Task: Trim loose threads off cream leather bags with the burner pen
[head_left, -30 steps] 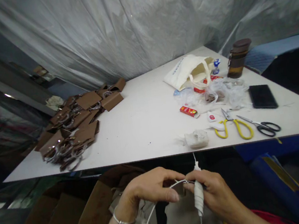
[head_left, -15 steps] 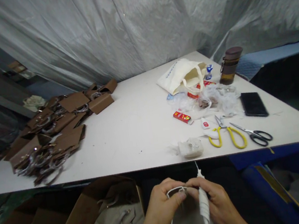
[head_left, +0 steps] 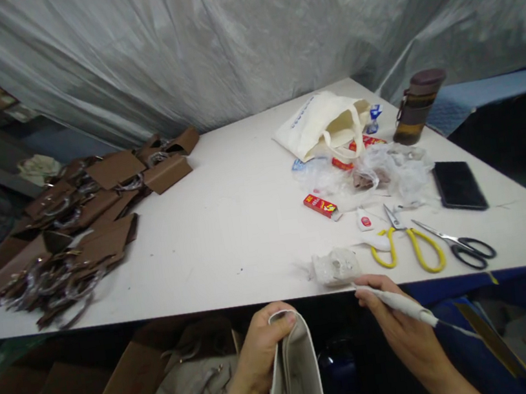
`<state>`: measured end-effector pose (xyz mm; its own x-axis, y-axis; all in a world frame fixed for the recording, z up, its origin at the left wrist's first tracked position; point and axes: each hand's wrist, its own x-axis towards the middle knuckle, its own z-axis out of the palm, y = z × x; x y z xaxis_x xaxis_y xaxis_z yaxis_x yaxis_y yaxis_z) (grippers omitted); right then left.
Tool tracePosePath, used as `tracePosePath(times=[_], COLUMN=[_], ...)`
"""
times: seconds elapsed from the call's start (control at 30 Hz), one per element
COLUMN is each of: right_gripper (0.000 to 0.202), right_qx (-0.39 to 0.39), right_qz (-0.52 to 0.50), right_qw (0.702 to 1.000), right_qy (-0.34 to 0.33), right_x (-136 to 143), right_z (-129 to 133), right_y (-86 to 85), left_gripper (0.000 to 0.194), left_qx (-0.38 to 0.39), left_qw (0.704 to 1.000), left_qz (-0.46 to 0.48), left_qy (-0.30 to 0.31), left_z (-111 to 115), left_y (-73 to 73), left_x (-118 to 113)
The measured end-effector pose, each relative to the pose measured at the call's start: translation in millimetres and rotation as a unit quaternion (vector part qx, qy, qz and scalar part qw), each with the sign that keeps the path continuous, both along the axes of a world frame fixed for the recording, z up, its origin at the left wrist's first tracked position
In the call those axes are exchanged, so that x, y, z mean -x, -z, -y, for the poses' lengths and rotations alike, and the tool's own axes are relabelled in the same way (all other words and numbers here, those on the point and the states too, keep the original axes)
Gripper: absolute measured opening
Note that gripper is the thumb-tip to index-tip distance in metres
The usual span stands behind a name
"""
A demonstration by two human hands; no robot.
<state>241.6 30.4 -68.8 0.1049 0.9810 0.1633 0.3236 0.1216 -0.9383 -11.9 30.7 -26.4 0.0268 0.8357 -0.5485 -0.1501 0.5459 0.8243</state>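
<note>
My left hand (head_left: 266, 340) pinches the top edge of a beige bag body (head_left: 300, 374), which hangs down below the table edge with its mouth open. In my right hand (head_left: 403, 327) is a thin tool wrapped in white material (head_left: 400, 305), with a thin end sticking out at the lower right. The tool's tip points toward a whitish wrapped lump (head_left: 336, 267) at the table's front edge. My hands are apart, and the tool does not touch the bag.
Yellow-handled scissors (head_left: 417, 250), black-handled scissors (head_left: 471, 249) and a phone (head_left: 460, 185) lie on the right of the white table (head_left: 227, 221). Behind are a tote bag (head_left: 307, 129) and bottle (head_left: 419, 106). Brown bag pieces (head_left: 117, 168) pile at left. A carton (head_left: 119, 393) stands below.
My hands have moved apart. The right has gone right with the wrapped tool, now tilted flatter; the left has shifted slightly left and up with the bag, whose opening now shows.
</note>
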Motion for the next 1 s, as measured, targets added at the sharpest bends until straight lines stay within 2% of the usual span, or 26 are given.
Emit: tracePosePath(times=[0.13,0.23,0.47,0.73,1.0], right_gripper=[0.023,0.019,0.014,0.012,0.012], right_qx=[-0.044,-0.081,-0.125,-0.102,-0.075], right_qz=[0.04,0.067,0.1,0.103,0.063], right_qw=[0.998,0.994,0.987,0.989,0.994], right_qy=[-0.009,-0.015,-0.025,-0.033,-0.041], right_x=[2.7,4.5,11.3,11.1,10.6], right_z=[-10.8,-17.9,-27.6,-28.9,-29.8], right_y=[2.6,1.1,-3.7,4.6,11.2], left_gripper=[0.018,0.018,0.02,0.017,0.014], left_qx=[-0.053,-0.075,-0.041,-0.04,-0.04], left_qw=[0.986,0.973,0.971,0.965,0.96], left_qz=[-0.153,-0.204,-0.198,-0.19,-0.183], left_qy=[0.038,0.072,0.128,0.177,0.207], left_z=[4.3,1.8,-10.8,-17.6,-19.0], left_y=[9.3,7.8,3.8,8.4,7.6], left_x=[-31.1,-42.6,-42.5,-34.4,-33.7])
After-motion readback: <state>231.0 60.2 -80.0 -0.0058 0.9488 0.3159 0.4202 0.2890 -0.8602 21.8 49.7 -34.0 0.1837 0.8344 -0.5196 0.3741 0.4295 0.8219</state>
